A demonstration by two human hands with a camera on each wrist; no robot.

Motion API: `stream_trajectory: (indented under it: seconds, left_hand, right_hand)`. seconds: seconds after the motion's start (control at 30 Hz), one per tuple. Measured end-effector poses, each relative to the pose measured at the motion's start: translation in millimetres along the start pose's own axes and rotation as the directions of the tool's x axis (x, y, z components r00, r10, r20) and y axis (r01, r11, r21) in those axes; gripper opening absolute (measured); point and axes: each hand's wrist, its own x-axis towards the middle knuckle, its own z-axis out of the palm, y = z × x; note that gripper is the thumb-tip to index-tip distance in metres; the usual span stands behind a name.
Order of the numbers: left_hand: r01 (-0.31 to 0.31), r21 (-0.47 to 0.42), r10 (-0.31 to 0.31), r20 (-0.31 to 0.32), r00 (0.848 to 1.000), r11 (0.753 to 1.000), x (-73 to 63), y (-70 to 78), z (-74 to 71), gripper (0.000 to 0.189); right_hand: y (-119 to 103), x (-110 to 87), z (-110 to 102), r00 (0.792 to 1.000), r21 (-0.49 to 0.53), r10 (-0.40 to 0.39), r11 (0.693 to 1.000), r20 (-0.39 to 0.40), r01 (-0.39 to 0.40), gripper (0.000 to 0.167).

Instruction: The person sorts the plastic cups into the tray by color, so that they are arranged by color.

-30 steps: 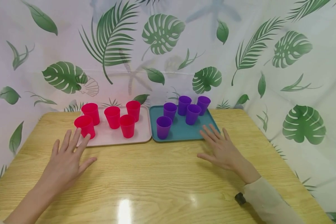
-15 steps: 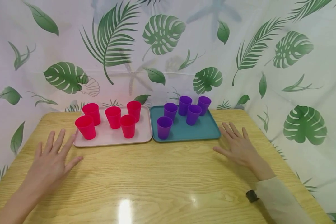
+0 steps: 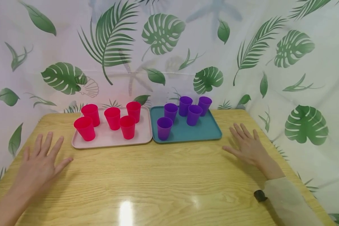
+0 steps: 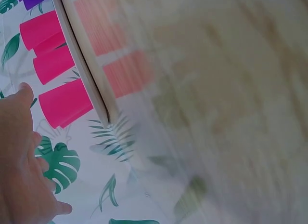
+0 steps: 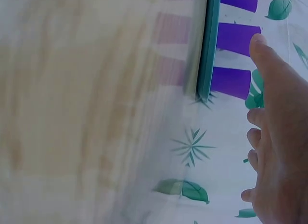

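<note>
Several red cups (image 3: 127,128) stand upright on a pale pink tray (image 3: 107,143) at the left back of the table. Beside it, several purple cups (image 3: 164,129) stand on a teal tray (image 3: 197,135). My left hand (image 3: 38,164), fingers spread, is over the table at the left, just off the pink tray's near corner, holding nothing. To the right of the teal tray, my right hand (image 3: 250,149) is likewise spread and holds nothing. In the left wrist view the left hand (image 4: 19,161) shows at the edge, with red cups (image 4: 65,103) beyond its thumb.
A light wood-grain table (image 3: 147,182) with a glossy surface bears both trays, which lie side by side. Behind and to the right hangs a white cloth (image 3: 169,84) printed with green leaves. A small black object (image 3: 260,196) sits at the right sleeve cuff.
Both hands have moved outward, the left one to the left off the pink tray's corner, the right one to the right away from the teal tray. Cups and trays have stayed in place.
</note>
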Motion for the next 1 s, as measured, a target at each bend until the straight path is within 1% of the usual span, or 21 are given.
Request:
stream_trajectory:
  seconds: [0.13, 0.37, 0.53, 0.7, 1.0]
  left_hand:
    - [0.012, 0.023, -0.012, -0.001, 1.0, 1.0, -1.0, -3.4, -1.5, 0.082]
    - [0.02, 0.055, -0.02, 0.004, 1.0, 0.998, -2.3, -3.8, -4.0, 0.085]
    - [0.022, 0.054, -0.021, -0.005, 1.0, 0.998, -4.3, -5.7, -3.8, 0.085]
    - [0.021, 0.037, -0.021, -0.019, 1.0, 0.999, -6.7, -5.9, -2.0, 0.084]
    - [0.014, 0.03, -0.014, -0.014, 1.0, 0.999, -7.6, -4.4, -2.1, 0.083]
  right_hand:
    - [6, 0.0, -1, 1.0, -0.004, 0.001, 1.0, 0.006, -0.001, 0.094]
    - [15, -2.2, -1, 1.0, 0.003, 0.011, 1.0, 0.019, -0.011, 0.094]
    - [16, -3.3, -1, 1.0, 0.006, 0.012, 1.0, 0.014, -0.012, 0.094]
    - [15, -4.3, -3, 0.999, 0.017, 0.022, 1.0, 0.03, -0.022, 0.094]
    - [19, -5.7, -3, 0.999, 0.009, 0.033, 0.999, 0.038, -0.034, 0.095]
